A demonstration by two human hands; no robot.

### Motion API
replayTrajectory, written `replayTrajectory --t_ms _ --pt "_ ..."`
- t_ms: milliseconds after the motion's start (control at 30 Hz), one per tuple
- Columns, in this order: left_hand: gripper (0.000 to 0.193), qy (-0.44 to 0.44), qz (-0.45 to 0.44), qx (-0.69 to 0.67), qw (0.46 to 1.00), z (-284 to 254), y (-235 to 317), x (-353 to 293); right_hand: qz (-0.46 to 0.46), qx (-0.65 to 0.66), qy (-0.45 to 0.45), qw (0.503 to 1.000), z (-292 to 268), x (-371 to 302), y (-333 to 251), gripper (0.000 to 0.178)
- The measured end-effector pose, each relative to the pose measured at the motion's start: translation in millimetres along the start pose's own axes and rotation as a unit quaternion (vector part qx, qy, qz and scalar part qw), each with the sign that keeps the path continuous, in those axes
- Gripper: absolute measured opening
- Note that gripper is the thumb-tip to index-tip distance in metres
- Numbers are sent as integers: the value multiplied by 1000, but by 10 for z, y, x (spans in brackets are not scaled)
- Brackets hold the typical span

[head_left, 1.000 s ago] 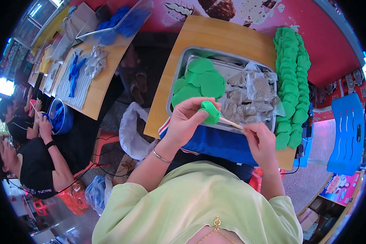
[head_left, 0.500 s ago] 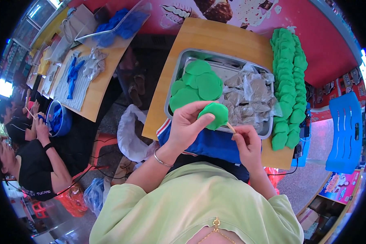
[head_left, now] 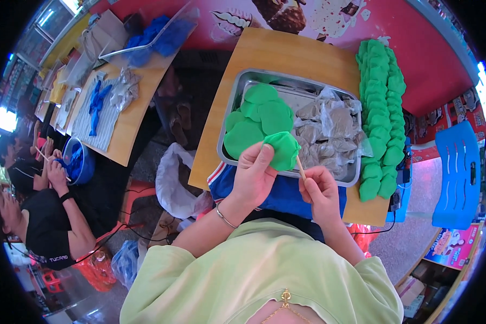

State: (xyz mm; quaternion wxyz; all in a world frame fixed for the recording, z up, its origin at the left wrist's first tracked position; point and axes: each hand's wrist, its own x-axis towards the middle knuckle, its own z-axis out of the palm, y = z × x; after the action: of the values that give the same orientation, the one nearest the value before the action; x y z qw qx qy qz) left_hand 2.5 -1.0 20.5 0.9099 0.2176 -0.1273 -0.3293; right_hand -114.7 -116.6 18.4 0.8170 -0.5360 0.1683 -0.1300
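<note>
Pinching green disc (head_left: 284, 153) in left hand (head_left: 255, 175), stick (head_left: 301, 168) in right hand (head_left: 322, 194); possibly risking a tear just right of left hand from overpressing stick.

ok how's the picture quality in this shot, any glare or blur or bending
Head view: fisheye bending, black corners, and the co-worker looks tilted near the left rim; head view: glare washes out a bright patch far left and a bright strip far right; head view: the left hand, green piece and stick look fairly clear.
</note>
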Motion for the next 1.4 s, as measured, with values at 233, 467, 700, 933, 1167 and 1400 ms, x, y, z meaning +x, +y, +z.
replayTrajectory --t_ms 233,467,700,933,1167,1400 --pt "21 -27 37 225 973 -6 245 46 -159 -226 31 961 -78 27 41 10" --pt "19 -21 74 151 985 -50 153 83 -151 -188 -6 970 -35 64 62 10" --pt "24 54 -29 -53 997 109 6 47 -36 15 -34 999 -65 33 136 8" --pt "33 -63 1 143 988 217 280 85 -148 -213 23 965 -100 78 33 6" --pt "23 -92 -57 309 945 130 512 100 -55 -118 -59 990 -197 54 4 9" --pt "5 -90 55 374 921 -37 408 138 -35 -96 -65 993 -145 42 65 8"
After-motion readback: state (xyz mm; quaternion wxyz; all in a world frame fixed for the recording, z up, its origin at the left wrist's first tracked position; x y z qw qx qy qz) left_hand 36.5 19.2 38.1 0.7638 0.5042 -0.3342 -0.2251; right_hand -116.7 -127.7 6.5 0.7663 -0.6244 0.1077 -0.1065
